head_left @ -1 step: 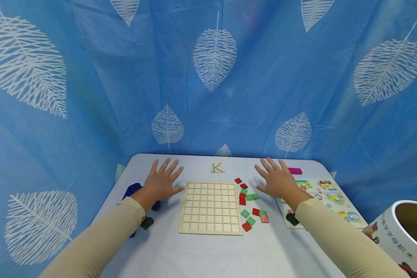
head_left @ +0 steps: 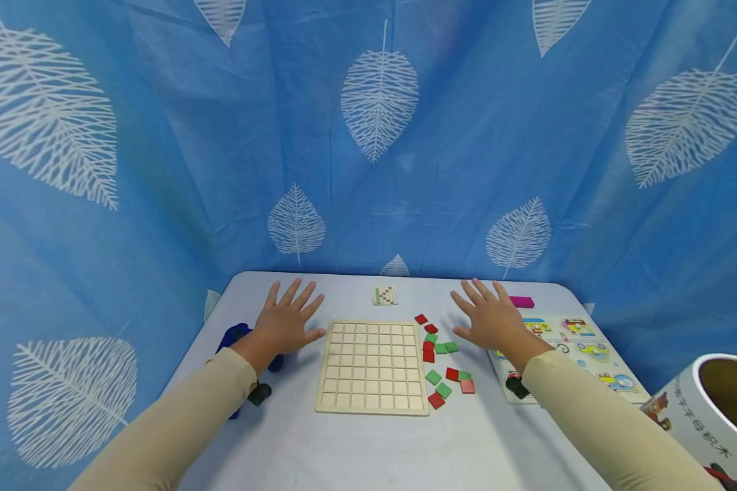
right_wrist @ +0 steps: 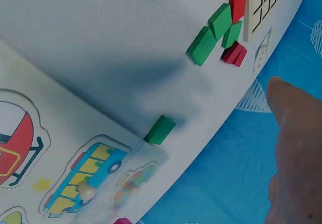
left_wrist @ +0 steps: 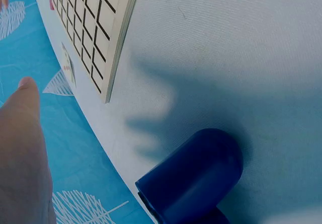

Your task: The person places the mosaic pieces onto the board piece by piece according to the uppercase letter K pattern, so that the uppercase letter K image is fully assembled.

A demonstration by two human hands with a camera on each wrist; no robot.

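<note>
My left hand (head_left: 284, 325) is spread above the table, fingers apart, left of a pale square board (head_left: 373, 368) with a grid of recesses. It holds nothing. Mirroring it on the other side, my right hand (head_left: 490, 322) hovers with spread fingers, also holding nothing. Between the board and this hand lie several red tiles (head_left: 437, 400) and green tiles (head_left: 433, 376), scattered flat. Behind the board rests a small card (head_left: 385, 295) printed with a coloured grid pattern. The right wrist view shows one green tile (right_wrist: 161, 130) by the corner of a picture puzzle board (right_wrist: 65, 118).
A dark blue rounded object (left_wrist: 196, 173) lies beneath my left hand, partly hidden in the head view. A magenta block (head_left: 521, 302) sits at the back right. A large white canister (head_left: 688, 409) stands at the right edge. Blue leaf-patterned cloth (head_left: 442, 204) hangs behind the table.
</note>
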